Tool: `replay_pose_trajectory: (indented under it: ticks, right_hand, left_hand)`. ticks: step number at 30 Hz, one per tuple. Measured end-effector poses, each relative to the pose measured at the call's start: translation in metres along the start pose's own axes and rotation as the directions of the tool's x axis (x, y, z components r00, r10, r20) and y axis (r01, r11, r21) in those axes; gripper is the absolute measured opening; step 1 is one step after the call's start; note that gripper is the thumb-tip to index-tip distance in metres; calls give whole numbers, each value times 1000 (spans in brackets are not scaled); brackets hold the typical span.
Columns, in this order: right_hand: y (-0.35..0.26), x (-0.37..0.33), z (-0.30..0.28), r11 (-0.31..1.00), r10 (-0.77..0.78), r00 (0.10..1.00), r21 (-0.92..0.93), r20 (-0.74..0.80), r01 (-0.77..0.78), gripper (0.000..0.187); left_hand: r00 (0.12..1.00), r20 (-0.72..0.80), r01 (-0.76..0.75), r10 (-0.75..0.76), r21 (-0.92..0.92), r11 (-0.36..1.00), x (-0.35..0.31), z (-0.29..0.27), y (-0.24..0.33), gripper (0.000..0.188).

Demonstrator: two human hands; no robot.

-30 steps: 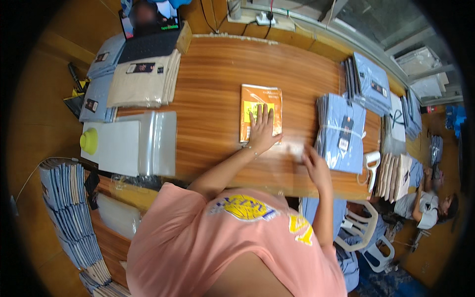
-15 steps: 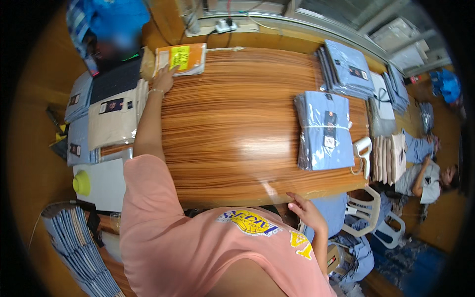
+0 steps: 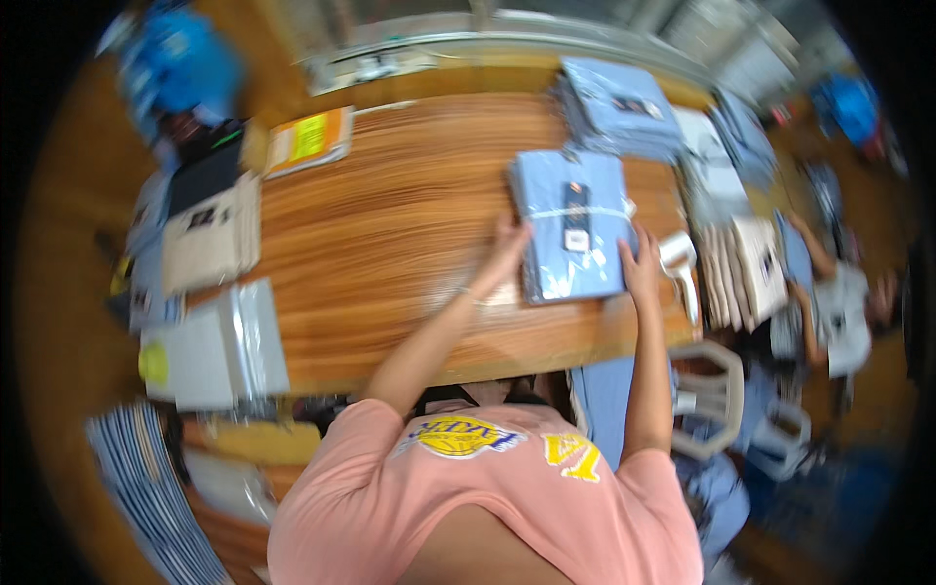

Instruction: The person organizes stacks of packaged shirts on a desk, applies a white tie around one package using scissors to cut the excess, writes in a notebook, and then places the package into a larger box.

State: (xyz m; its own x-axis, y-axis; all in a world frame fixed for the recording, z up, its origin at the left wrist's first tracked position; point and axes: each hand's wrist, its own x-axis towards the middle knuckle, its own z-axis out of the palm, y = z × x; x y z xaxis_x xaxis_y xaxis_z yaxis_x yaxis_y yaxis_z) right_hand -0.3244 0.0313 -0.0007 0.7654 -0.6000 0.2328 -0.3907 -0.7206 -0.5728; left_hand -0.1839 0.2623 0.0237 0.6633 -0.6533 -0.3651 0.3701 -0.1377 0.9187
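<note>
A stack of folded light blue garments [image 3: 600, 261] in clear plastic, tied across with a white band and bearing a dark tag, lies on the right part of the table. My left hand [image 3: 507, 255] is at its left edge, fingers extended against the plastic. On the opposite edge, my right hand [image 3: 641, 265] has its fingers spread and touches the side. Both hands are open, and the stack rests on the wood between them. Whether any fingertips reach underneath is hidden.
Another blue garment stack [image 3: 619, 102] stands behind. A white handheld device [image 3: 680, 268] and folded beige garments [image 3: 746, 273] are to the right. On the left are an orange-and-white booklet [image 3: 327, 141], beige packages [image 3: 210, 239] and plastic bags [image 3: 255, 341]. A co-worker [image 3: 838, 312] sits at far right.
My left hand has left the booklet and crossed to the tied stack's left edge. My right hand has risen from the table's front edge to the stack's right side. The view has shifted.
</note>
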Motion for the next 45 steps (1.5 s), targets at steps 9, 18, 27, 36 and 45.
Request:
replay_pose_trajectory:
  ticks: [9,18,27,36,45]
  right_hand:
    - [14,-23,20,960,-102,980,274,172,52,48]
    - [16,-129,-35,580,175,682,486,710,-654,60]
    - [-8,-229,-3,634,-79,365,329,928,-700,55]
    - [-41,-328,27,538,-215,223,306,951,-786,55]
    - [-31,-305,112,764,-39,-13,21,999,-645,68]
  left_hand:
    - [936,-286,-222,204,-33,974,-10,32,-74,74]
    - [895,-444,-166,40,-250,954,-204,64,-144,68]
    - [762,-634,-250,-136,-481,840,-323,94,-232,53]
    - [567,-776,-300,-277,-507,808,-412,99,-282,47]
    - [672,-567,-314,-477,-801,510,-368,99,-379,55]
